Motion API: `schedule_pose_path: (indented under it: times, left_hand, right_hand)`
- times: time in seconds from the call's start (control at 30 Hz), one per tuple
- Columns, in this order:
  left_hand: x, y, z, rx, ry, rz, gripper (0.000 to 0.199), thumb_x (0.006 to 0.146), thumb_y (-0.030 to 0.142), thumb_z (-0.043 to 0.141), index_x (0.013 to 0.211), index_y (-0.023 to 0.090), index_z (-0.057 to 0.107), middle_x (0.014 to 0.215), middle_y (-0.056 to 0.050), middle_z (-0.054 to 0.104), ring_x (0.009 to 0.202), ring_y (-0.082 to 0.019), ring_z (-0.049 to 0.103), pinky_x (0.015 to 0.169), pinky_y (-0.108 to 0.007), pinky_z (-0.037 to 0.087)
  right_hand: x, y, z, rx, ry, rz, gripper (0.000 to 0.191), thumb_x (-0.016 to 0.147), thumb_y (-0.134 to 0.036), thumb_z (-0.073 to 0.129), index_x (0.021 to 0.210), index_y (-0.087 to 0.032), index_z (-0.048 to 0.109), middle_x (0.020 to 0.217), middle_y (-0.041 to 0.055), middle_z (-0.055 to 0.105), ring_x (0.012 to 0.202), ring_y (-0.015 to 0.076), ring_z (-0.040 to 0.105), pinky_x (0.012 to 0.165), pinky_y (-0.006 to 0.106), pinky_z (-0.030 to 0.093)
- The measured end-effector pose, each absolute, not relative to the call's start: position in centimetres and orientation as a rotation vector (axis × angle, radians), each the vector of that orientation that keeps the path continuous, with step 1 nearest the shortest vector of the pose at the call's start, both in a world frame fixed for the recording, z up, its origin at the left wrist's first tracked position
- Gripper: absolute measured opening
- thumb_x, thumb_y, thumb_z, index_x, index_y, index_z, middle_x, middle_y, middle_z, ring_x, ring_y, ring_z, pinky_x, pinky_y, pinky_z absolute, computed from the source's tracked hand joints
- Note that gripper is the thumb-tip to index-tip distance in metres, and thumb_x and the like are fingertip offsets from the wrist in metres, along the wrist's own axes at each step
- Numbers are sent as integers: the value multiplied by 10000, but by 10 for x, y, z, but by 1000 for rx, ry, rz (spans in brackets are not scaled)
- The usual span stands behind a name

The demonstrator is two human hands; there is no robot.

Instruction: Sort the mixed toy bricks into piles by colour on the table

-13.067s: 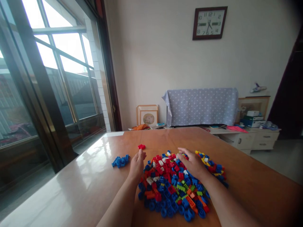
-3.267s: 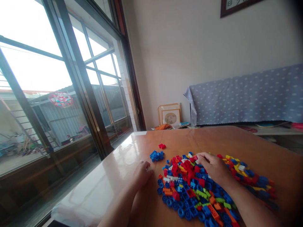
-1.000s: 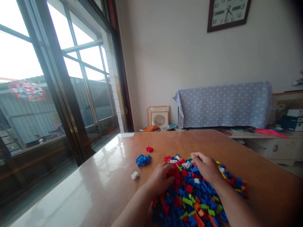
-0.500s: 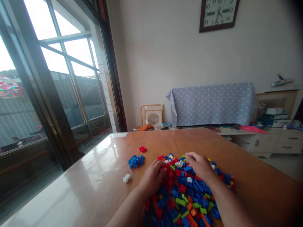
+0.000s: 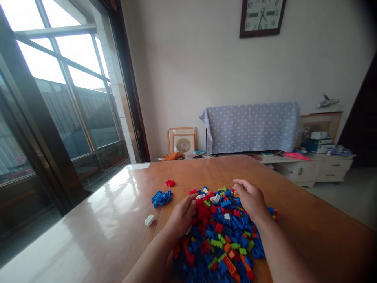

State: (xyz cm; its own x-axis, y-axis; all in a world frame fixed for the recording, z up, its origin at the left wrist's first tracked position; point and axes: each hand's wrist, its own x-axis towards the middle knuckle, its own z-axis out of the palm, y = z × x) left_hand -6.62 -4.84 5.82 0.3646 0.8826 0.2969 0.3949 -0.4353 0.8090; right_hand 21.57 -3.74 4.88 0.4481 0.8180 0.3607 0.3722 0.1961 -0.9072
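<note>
A wide heap of toy building bricks (image 5: 232,224) in blue, red, green, orange, yellow and white covers the near middle of the table. At its left edge, beside the red bricks, is my left hand (image 5: 181,216), cupped with the fingers stretched toward the heap and nothing visible in it. My right hand (image 5: 250,198) is at the heap's far right side, its index finger extended and the palm turned inward. No brick shows in that hand, though its inner side is partly hidden. Left of the heap sit a cluster of blue bricks (image 5: 161,198), a small red group (image 5: 170,183) and a white piece (image 5: 149,220).
The brown wooden table (image 5: 118,236) has a glossy top reflecting the window (image 5: 73,78) on the left. Behind it stands a low white cabinet (image 5: 312,173) with a cloth-covered box shape (image 5: 253,127). Framed pictures (image 5: 182,143) lean by the wall, below a clock (image 5: 262,17).
The view has turned slightly right. My left hand has drawn a little away from the red bricks, and my right hand has shifted outward to the heap's right side.
</note>
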Motion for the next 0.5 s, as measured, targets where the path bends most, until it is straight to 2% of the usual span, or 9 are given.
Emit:
schedule_pose_path:
  times: [0.17, 0.33, 0.43, 0.5]
  left_hand:
    - [-69, -50, 61, 2159, 1091, 935, 501, 977, 513, 407, 1361, 232, 562, 1371, -82, 590, 1282, -247, 524, 1100, -374, 402]
    - [-70, -56, 62, 2301, 1080, 845, 571, 940, 559, 467, 1425, 261, 506, 1451, -97, 508, 1334, -279, 471, 1115, -411, 389]
    - [-71, -57, 59, 2358, 1106, 792, 639, 900, 600, 517, 1456, 291, 465, 1511, -89, 439, 1385, -306, 406, 1136, -450, 359]
    - [-73, -56, 56, 2388, 1113, 752, 688, 867, 624, 555, 1468, 309, 445, 1526, -83, 420, 1403, -321, 378, 1143, -470, 344]
  right_hand:
    - [231, -36, 46, -1395, -966, 490, 457, 798, -426, 537, 1145, -158, 666, 922, 92, 751, 836, 216, 710, 721, 287, 543]
    - [227, -47, 51, -1606, -1396, 562, 370, 806, -456, 542, 1000, -196, 720, 841, 45, 735, 765, 198, 674, 692, 286, 509]
    - [223, -62, 60, -1677, -1681, 532, 388, 770, -488, 626, 1051, -235, 715, 874, 25, 712, 800, 193, 648, 727, 286, 481]
    - [219, -74, 66, -1692, -1853, 538, 459, 709, -495, 705, 1109, -270, 699, 968, 26, 695, 835, 195, 634, 736, 282, 463]
